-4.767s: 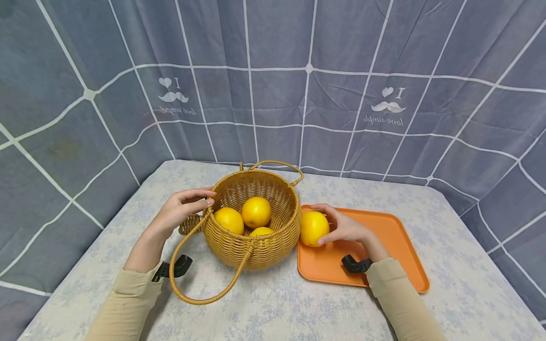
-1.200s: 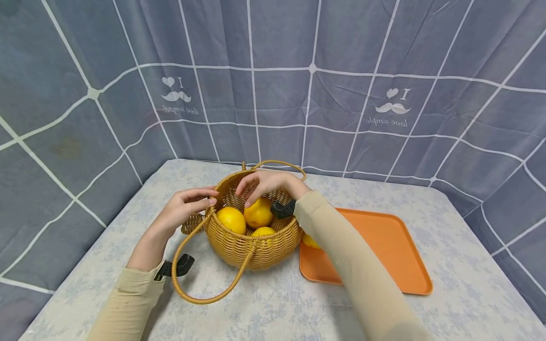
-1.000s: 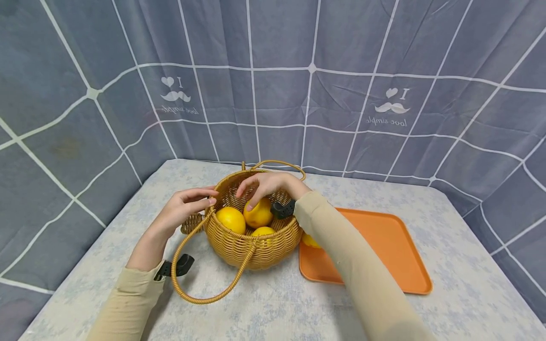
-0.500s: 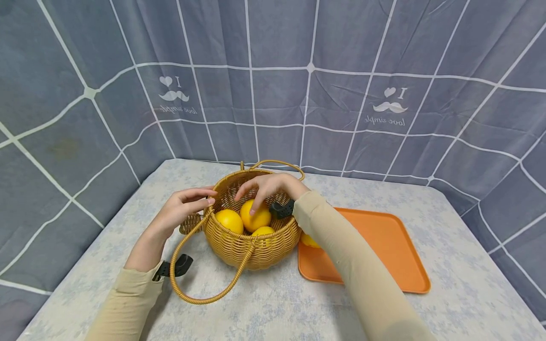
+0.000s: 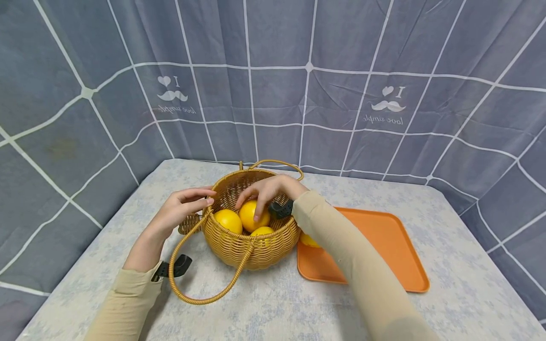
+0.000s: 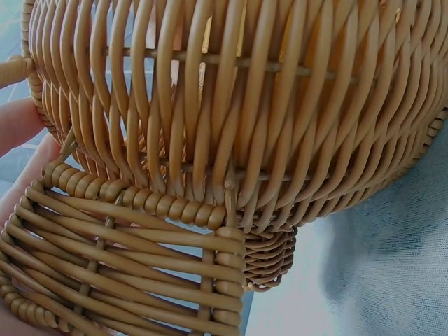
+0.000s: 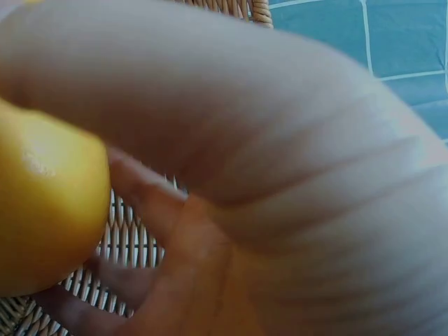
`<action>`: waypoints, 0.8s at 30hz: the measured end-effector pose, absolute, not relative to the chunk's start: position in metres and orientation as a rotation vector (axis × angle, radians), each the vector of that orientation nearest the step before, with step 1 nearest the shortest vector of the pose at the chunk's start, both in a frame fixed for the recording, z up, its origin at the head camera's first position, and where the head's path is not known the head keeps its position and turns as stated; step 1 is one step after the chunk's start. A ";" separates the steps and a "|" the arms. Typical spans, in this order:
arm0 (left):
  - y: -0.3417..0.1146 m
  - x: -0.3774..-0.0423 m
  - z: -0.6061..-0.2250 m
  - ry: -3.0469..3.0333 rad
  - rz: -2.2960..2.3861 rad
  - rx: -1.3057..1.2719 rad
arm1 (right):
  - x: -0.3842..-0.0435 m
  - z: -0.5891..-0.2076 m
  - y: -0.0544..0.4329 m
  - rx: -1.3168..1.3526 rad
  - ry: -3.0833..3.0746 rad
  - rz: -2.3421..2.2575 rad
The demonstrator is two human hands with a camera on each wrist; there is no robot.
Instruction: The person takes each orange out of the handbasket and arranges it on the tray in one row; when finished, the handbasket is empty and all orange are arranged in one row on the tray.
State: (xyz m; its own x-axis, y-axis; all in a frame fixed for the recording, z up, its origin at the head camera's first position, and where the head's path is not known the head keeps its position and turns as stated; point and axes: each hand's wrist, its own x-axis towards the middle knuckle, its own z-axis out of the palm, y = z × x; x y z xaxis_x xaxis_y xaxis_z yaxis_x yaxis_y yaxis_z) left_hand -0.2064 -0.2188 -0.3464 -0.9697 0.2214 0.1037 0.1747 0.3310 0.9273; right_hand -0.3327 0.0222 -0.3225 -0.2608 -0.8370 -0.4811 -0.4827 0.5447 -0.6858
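Your head camera looks forward and down at the whole basket (image 5: 273, 253) from above its near side. Your left wrist camera (image 5: 182, 266) faces the basket's outside closely from its left; your right wrist camera (image 5: 279, 210), at its right edge, looks closely at an orange (image 7: 49, 203) inside, which your head view shares.

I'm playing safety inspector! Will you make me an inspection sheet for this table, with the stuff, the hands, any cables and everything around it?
Surface: a pale tablecloth with a bluish pattern.
Job's things: a wicker basket holding three yellow fruits; beside it, an orange tray with a fourth fruit at its basket side, partly hidden by the right sleeve.
Clutter: nothing seen.
Left hand: fingers touch the basket's rim.
Right hand: reaches into the basket, fingers curled round one fruit.
Wrists: a black device on each.
Cables: nothing seen.
Surroundings: a blue-grey curtain with white lines and mustache prints.
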 end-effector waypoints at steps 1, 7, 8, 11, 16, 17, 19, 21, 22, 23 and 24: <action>-0.219 -0.206 -0.346 2.528 1.754 0.377 | -0.332 -0.322 0.022 -1.067 1.921 -0.496; -0.218 -0.205 -0.346 2.512 1.769 0.379 | -0.331 -0.321 0.023 -1.039 1.995 -0.397; -0.218 -0.205 -0.346 2.510 1.770 0.379 | -0.331 -0.321 0.024 -1.036 2.000 -0.390; -0.218 -0.206 -0.346 2.509 1.772 0.379 | -0.331 -0.322 0.024 -1.031 1.996 -0.391; -0.217 -0.206 -0.347 2.513 1.775 0.379 | -0.330 -0.322 0.024 -1.031 1.989 -0.429; -0.218 -0.205 -0.347 2.513 1.774 0.381 | -0.330 -0.322 0.024 -1.025 1.985 -0.447; -0.218 -0.205 -0.347 2.515 1.774 0.383 | -0.330 -0.322 0.024 -1.025 1.980 -0.487; -0.217 -0.205 -0.346 2.517 1.773 0.386 | -0.331 -0.322 0.024 -1.024 1.972 -0.528; -0.217 -0.204 -0.346 2.519 1.771 0.386 | -0.331 -0.322 0.024 -1.031 1.969 -0.539; -0.217 -0.204 -0.346 2.519 1.771 0.386 | -0.331 -0.322 0.024 -1.036 1.964 -0.550; -0.217 -0.204 -0.346 2.519 1.772 0.386 | -0.331 -0.322 0.024 -1.042 1.961 -0.556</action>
State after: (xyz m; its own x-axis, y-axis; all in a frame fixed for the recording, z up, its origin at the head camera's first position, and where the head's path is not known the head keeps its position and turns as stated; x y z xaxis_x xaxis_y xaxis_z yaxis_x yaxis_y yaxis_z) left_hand -0.2044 -0.2172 -0.3465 -0.9684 0.2231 0.1113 0.1802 0.3177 0.9309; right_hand -0.3313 0.0242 -0.3223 -0.3148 -0.8294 -0.4615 -0.4638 0.5587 -0.6876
